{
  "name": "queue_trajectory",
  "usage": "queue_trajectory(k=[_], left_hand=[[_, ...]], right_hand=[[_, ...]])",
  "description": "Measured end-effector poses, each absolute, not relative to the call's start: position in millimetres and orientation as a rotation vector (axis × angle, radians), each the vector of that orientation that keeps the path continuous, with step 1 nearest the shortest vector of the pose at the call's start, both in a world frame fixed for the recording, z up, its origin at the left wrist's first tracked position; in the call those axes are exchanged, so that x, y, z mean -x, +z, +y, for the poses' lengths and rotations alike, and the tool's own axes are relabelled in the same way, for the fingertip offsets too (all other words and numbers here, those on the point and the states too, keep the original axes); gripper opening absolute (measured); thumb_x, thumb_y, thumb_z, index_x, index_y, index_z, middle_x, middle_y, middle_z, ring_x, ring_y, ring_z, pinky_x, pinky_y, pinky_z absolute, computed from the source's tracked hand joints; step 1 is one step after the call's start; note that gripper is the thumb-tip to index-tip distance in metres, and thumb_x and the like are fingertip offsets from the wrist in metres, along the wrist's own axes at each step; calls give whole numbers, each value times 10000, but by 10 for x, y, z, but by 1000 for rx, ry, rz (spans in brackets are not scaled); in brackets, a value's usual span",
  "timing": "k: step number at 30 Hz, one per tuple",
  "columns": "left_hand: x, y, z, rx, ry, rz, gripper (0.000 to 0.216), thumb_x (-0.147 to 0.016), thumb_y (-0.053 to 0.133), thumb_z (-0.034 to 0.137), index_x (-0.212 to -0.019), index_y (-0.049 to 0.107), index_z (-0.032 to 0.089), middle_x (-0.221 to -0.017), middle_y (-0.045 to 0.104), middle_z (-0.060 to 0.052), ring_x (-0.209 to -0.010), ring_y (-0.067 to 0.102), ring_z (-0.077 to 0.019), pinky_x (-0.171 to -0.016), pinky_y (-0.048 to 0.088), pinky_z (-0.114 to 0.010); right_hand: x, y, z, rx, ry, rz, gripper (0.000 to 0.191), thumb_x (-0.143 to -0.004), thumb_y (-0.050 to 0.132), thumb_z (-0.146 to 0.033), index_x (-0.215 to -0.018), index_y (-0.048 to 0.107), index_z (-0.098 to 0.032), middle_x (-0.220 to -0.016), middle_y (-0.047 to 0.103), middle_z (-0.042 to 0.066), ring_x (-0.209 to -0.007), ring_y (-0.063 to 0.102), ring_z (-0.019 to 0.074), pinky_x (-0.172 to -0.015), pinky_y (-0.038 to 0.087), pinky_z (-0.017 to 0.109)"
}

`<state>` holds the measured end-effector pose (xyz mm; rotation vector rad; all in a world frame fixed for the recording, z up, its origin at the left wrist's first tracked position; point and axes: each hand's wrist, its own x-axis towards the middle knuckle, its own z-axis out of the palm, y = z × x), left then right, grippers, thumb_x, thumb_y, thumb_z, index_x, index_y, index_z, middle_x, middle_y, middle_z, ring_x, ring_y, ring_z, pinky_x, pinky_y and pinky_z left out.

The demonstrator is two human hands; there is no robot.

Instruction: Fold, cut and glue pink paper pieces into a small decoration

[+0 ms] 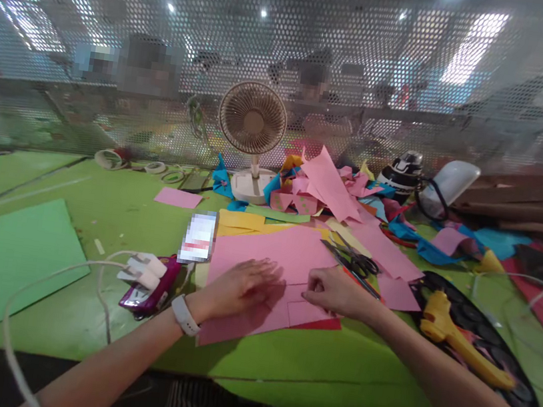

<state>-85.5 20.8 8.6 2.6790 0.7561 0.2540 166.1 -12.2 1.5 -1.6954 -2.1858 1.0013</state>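
A large pink paper sheet lies on the green table in front of me. My left hand rests flat on it, fingers stretched out, with a white watch band on the wrist. Just to the right, my right hand is closed with curled fingers against the pink paper; whatever is between the fingertips is hidden. Below it lies a smaller pink rectangle, with a red paper edge showing underneath. Black-handled scissors and a dark pen-like tool lie beyond the right hand.
At left are a phone, a white plug with cable on a purple box, and green paper. A fan and paper scraps stand behind. A yellow glue gun lies on a black tray at right.
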Motion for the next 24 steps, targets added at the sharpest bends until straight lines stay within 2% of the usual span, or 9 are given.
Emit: queue_trajectory(k=[3, 6, 9, 12, 16, 19, 21, 24], left_hand=[[864, -51, 175, -2779, 133, 719, 483, -924, 373, 386, -1382, 287, 258, -1459, 267, -57, -1346, 201, -185, -1080, 200, -402], [861, -119, 137, -2835, 113, 740, 459, -946, 311, 380, -1387, 270, 260, -1474, 226, -53, -1355, 164, -187, -1092, 157, -411], [862, -147, 127, -2866, 115, 747, 464, -948, 300, 383, -1391, 258, 250, -1475, 221, -60, -1354, 167, -188, -1093, 146, -413], [867, -169, 133, -2883, 135, 748, 456, -947, 301, 370, -1384, 269, 245, -1472, 231, -61, -1353, 172, -189, -1091, 147, -416], [871, -195, 131, -2886, 168, 748, 451, -947, 300, 366, -1378, 279, 233, -1467, 245, -63, -1353, 172, -185, -1092, 146, -410], [872, -208, 129, -2883, 173, 749, 455, -950, 286, 383, -1377, 281, 226, -1471, 234, -65, -1354, 171, -189, -1095, 143, -409], [874, -214, 134, -2885, 170, 743, 460, -951, 275, 398, -1378, 280, 227, -1472, 229, -62, -1353, 173, -192, -1096, 143, -409], [879, -222, 148, -2894, 160, 728, 466, -952, 261, 415, -1382, 273, 238, -1474, 226, -53, -1353, 175, -193, -1099, 141, -402]], right_hand=[[-1655, 3, -166, 1720, 1219, -2239, 319, -732, 558, -444, -569, 525, -172, -414, 539, -25, -363, 520, 98, -383, 360, 173], [-1642, -21, -176, 1716, 1551, -2197, 403, -725, 545, -530, -544, 521, -171, -424, 532, -18, -317, 474, 94, -356, 381, 199], [-1600, -36, -176, 1740, 1607, -2167, 421, -727, 534, -544, -534, 514, -170, -438, 535, -9, -320, 474, 99, -355, 388, 210], [-1528, -48, -203, 1790, 1376, -2267, 427, -741, 518, -531, -515, 519, -168, -431, 536, -3, -363, 511, 113, -399, 386, 209], [-1453, -51, -281, 1760, 819, -2393, 356, -726, 557, -494, -570, 576, -174, -533, 611, 14, -518, 571, 142, -485, 364, 213], [-1481, -40, -328, 1691, 686, -2384, 311, -739, 556, -468, -637, 593, -176, -618, 650, 24, -587, 591, 152, -532, 377, 219], [-1534, -42, -339, 1727, 864, -2335, 348, -759, 524, -482, -610, 559, -169, -539, 619, 20, -507, 583, 139, -494, 389, 212], [-1591, -73, -335, 1802, 1337, -2175, 406, -789, 456, -505, -559, 492, -172, -413, 537, -10, -345, 526, 116, -368, 381, 194]])
